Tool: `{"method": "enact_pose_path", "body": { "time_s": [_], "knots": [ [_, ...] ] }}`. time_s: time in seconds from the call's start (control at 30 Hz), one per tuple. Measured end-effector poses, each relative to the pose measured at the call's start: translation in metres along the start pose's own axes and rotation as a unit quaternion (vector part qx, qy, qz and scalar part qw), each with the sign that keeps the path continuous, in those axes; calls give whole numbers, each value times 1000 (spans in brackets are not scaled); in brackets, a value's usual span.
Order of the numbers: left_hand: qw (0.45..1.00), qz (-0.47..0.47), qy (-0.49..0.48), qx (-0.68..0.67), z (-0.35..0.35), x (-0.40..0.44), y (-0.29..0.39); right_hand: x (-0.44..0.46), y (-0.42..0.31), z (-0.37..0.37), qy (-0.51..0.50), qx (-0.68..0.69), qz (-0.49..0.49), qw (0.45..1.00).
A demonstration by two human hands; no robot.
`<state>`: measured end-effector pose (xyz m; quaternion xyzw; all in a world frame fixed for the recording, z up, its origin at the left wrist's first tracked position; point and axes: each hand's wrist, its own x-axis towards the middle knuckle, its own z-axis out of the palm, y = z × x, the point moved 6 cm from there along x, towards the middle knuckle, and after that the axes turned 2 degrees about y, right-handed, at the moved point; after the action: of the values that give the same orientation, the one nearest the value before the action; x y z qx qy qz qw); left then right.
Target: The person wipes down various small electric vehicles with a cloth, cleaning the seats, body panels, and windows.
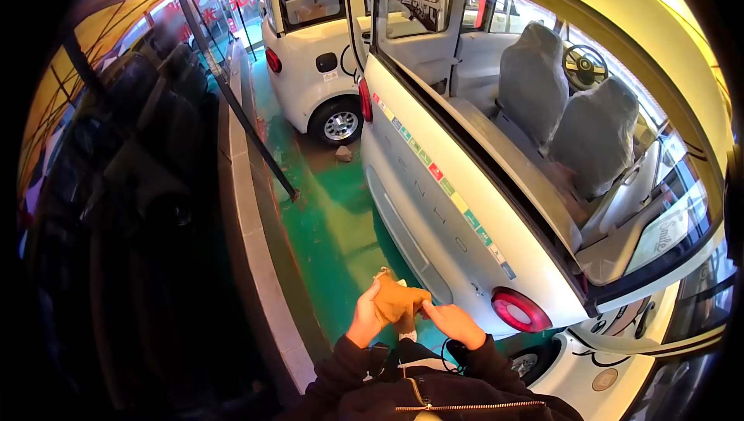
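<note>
An orange-brown cloth (pixel 400 301) is stretched between my two hands, low in the middle of the head view. My left hand (pixel 364 319) grips its left side, the thumb pointing up along the edge. At the cloth's right end, my right hand (pixel 457 325) pinches it between thumb and fingers. Just ahead and to the right stands the rear of a small white car (pixel 434 212), apart from the cloth. A strip of coloured stickers (pixel 436 171) runs across its back below the window. Its round red tail light (pixel 521 309) is nearest my right hand.
A second white car (pixel 310 65) stands farther ahead, with a stone (pixel 343 154) behind its wheel. A slanting dark pole (pixel 232 88) meets the green floor (pixel 325 227) beside a low tiled kerb (pixel 256 266). Another white vehicle (pixel 604 367) is at the lower right.
</note>
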<state>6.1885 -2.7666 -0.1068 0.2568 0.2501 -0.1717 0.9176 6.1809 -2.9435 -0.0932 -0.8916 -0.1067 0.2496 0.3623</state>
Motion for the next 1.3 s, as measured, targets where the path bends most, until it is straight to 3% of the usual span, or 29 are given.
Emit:
{"method": "enact_pose_path", "body": {
  "time_s": [0.13, 0.17, 0.2, 0.3, 0.33, 0.47, 0.53, 0.6, 0.63, 0.7, 0.73, 0.8, 0.87, 0.9, 0.93, 1.0, 1.07, 1.3],
  "knots": [
    [995, 38, -60, 64, 51, 16, 29, 27, -30, -51, 69, 118, -21, 990],
    [996, 27, -63, 61, 55, 22, 36, 38, -23, -53, 132, 207, -93, 965],
    [996, 25, -63, 61, 58, 30, 44, 46, -20, -55, 133, 208, -91, 965],
    [991, 31, -102, 80, 71, 57, 70, 64, -8, -78, 309, 306, -81, 897],
    [985, 21, -116, 123, 73, 70, 76, 71, -7, -82, 311, 306, -78, 896],
    [964, -3, -149, 219, 97, 108, 102, 71, -9, -110, 509, 290, -101, 804],
    [878, 8, -265, 399, 118, 130, 112, 75, -14, -116, 557, 214, -98, 796],
    [818, 92, -315, 472, 155, 151, 121, 82, -27, -131, 627, 174, -74, 756],
    [795, 120, -332, 493, 172, 162, 128, 96, -31, -131, 625, 186, -65, 755],
    [667, 319, -394, 545, 202, 179, 155, 125, -47, -141, 636, 123, -26, 761],
    [668, 323, -399, 539, 210, 199, 164, 142, -56, -150, 641, 65, 9, 765],
    [532, 418, -376, 633, 220, 237, 173, 185, -70, -158, 624, 62, 11, 779],
    [540, 381, -349, 665, 216, 280, 176, 231, -84, -161, 580, -231, 57, 779],
    [503, 417, -344, 674, 216, 290, 179, 252, -80, -160, 544, -294, 109, 779],
    [464, 449, -339, 684, 215, 296, 180, 263, -79, -159, 540, -298, 114, 779],
    [463, 462, -333, 679, 209, 303, 175, 277, -80, -158, 555, -371, 199, 718],
    [439, 526, -354, 637, 207, 307, 176, 280, -77, -156, 541, -376, 212, 722],
    [429, 536, -373, 624, 201, 325, 188, 294, -80, -158, 525, -357, 259, 728]
  ]
}}
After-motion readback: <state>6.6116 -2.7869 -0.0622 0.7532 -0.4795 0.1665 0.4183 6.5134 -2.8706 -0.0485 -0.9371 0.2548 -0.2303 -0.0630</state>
